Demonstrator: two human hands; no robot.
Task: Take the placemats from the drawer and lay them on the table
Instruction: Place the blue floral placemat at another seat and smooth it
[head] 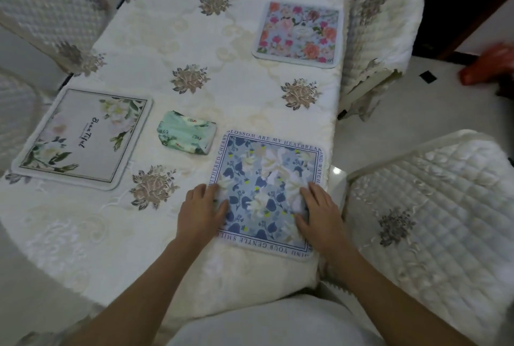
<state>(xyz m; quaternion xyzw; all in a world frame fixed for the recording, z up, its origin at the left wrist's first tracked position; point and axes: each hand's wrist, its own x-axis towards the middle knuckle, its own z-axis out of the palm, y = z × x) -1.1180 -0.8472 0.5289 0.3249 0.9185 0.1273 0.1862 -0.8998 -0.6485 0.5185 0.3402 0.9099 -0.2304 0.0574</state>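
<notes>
Three placemats lie flat on the table (172, 39), which wears a cream embroidered cloth. A blue floral placemat (264, 176) with lettering round its border sits at the near right edge. My left hand (203, 209) presses flat on its left side and my right hand (317, 212) presses flat on its right side, fingers spread. A grey placemat with white flowers (83, 137) lies at the left. A pink rose placemat (299, 32) lies at the far right. No drawer is in view.
A green floral tissue pack (186, 132) sits between the grey and blue mats. Quilted white chairs stand at the right (434, 206), far right (381, 25) and far left (47, 6). Something red and blurred (489, 67) shows at the right border.
</notes>
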